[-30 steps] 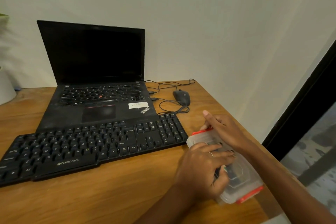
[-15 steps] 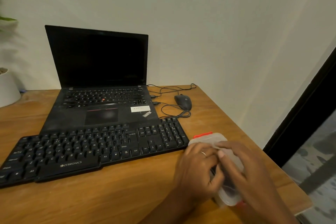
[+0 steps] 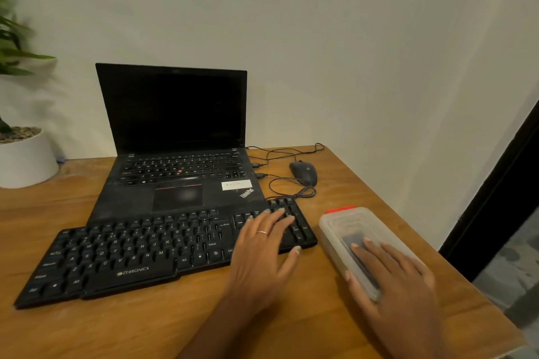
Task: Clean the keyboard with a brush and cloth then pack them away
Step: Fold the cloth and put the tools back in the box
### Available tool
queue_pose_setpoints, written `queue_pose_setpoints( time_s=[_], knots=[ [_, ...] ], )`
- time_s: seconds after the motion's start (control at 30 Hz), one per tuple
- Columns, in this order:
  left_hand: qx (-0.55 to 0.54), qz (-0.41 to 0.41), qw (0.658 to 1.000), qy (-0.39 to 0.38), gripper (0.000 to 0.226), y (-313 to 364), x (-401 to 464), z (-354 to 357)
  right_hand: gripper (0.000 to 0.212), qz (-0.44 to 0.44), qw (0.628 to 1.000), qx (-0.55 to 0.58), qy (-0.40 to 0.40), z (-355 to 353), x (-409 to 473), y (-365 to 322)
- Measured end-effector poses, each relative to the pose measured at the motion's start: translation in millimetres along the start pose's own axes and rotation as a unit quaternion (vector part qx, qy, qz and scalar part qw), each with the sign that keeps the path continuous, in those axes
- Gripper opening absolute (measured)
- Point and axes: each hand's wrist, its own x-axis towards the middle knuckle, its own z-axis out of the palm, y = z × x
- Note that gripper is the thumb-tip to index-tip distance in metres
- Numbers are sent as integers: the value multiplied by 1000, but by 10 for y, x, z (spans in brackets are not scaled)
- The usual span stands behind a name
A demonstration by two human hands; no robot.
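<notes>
A black Zebronics keyboard [image 3: 140, 253] lies across the wooden desk [image 3: 163, 326] in front of a laptop. My left hand [image 3: 262, 251] rests flat on the keyboard's right end, fingers straight over the number pad. A clear plastic box with red clips [image 3: 347, 223] sits to the right of the keyboard, its lid on and something dark showing inside. My right hand [image 3: 399, 285] lies on the box's lid, fingers spread and thumb against its near side. No brush or cloth shows outside the box.
An open black ThinkPad laptop [image 3: 175, 137] stands behind the keyboard. A black wired mouse [image 3: 303, 172] and its looped cables lie at the back right. A white plant pot [image 3: 26, 157] stands at the far left. The desk's right edge runs close beside the box.
My left hand left the box and moved left onto the keyboard's right end. My right hand stayed on the box lid. The view tilted and shifted a little.
</notes>
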Motion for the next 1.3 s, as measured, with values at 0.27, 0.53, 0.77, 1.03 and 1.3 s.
queue_pose_setpoints(
  time_s=[0.27, 0.53, 0.77, 1.03, 1.3],
  knots=[
    [88, -41, 995, -15, 80, -599, -188, -205, 55, 6, 999, -3, -35, 365, 572, 25],
    [125, -37, 991, -18, 77, -739, -256, -171, 55, -18, 1000, 12, -18, 564, 859, -154],
    [149, -36, 988, -16, 69, -752, -260, -153, 54, -21, 1000, 12, -10, 587, 877, -192],
    [128, -34, 991, -11, 74, -725, -259, -173, 53, -24, 1000, -2, -4, 591, 891, -200],
    [109, -52, 992, 29, 61, -650, -295, -225, 43, -64, 994, 61, 58, 590, 555, -973]
  ],
)
